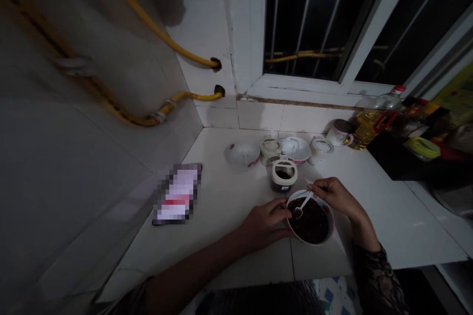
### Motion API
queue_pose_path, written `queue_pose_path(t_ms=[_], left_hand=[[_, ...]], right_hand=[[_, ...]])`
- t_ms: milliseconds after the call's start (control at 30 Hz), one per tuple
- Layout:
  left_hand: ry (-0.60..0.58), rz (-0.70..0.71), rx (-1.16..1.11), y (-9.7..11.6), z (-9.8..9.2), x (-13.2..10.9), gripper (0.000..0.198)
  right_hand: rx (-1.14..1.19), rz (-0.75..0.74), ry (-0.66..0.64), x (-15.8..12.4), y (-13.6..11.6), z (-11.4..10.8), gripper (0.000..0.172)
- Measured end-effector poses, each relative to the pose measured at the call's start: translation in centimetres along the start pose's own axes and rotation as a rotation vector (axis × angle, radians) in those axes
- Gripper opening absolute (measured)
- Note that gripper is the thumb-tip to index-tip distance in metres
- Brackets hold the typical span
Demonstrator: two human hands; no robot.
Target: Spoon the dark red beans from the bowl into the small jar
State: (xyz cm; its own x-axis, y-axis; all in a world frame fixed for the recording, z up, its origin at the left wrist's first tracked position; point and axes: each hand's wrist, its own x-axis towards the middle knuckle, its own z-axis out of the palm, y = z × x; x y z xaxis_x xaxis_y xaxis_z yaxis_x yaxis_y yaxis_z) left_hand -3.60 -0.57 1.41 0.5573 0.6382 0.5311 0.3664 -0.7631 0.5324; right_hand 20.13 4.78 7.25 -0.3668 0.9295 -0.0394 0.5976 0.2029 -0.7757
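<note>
A white bowl (333, 229) with a pinkish outer side holds a dark reddish-brown mixture (314, 224). My left hand (264, 221) grips the bowl's left side, fingers at the rim and along the wall. Between the fingers of my right hand (334, 196) is the handle of a small white spoon (303, 204). The spoon's head rests at the surface of the mixture, near the left of the bowl. Just behind the bowl stands a small jar (284, 175) with a white-rimmed clear lid and dark contents.
Along the back wall stand a shallow bowl (242, 154), a second bowl (303, 150), two pale-lidded jars and a lidded mug (339, 133). An oil bottle (365, 125) and other containers crowd the right. A phone-like object (177, 194), blurred out, lies left. Yellow pipes (199, 96) enter the wall.
</note>
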Motion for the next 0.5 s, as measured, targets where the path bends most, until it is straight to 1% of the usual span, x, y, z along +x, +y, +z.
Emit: queue_pose_path(t_ms=[200,367,500], left_hand=[[-0.002,0.011,-0.002,-0.14,0.08,-0.07,0.036],[-0.005,0.01,-0.004,-0.12,0.08,-0.09,0.035],[0.021,0.027,-0.017,-0.14,0.15,-0.05,0.034]], right_hand=[[0.093,0.058,0.028,0.19,0.34,-0.51,0.048],[0.145,0.065,0.056,0.17,0.32,-0.87,0.05],[0.188,0.093,0.081,0.15,0.42,-0.91,0.052]])
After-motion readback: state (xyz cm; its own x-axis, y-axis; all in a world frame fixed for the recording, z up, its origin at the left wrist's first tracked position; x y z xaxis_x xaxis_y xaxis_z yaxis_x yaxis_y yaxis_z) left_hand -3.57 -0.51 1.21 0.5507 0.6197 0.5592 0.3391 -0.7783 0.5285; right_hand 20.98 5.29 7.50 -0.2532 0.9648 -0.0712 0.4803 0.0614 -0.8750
